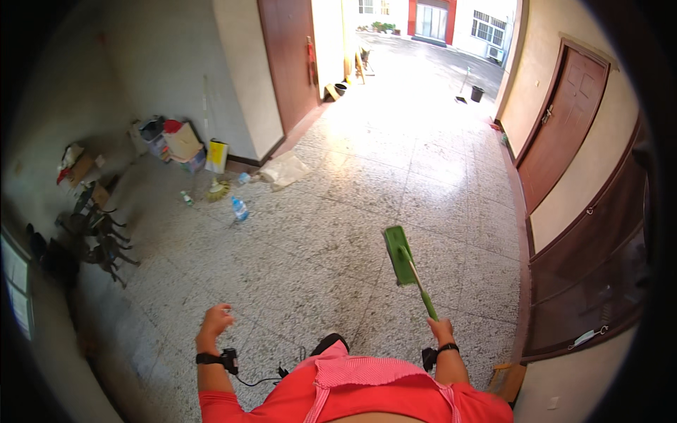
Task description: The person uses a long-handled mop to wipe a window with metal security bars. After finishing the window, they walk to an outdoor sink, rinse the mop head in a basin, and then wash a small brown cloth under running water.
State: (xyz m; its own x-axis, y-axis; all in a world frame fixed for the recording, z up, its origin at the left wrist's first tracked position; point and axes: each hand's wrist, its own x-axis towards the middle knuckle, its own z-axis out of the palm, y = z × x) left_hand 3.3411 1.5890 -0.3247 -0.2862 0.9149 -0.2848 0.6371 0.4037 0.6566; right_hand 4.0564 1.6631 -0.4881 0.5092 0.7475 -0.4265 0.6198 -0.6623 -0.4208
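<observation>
My right hand (441, 330) grips the green handle of a flat mop (400, 256). Its rectangular green head is held out ahead of me, with the short handle running back to my fist. I cannot tell whether the head touches the floor. My left hand (216, 321) hangs out to the left over the speckled floor (317, 254), fingers loosely bent and apart, with nothing visible in it. Both wrists carry black straps with small devices, and a cable (259, 382) runs from the left one towards my body.
A blue-labelled plastic bottle (239, 209), a brush head (217, 190), a small bottle (186, 198) and a pale sack (284, 170) lie ahead left. Boxes (182, 141) stand against the wall, near dark-legged furniture (100, 238). A brown door (563, 113) is right; a bucket (477, 94) stands outside.
</observation>
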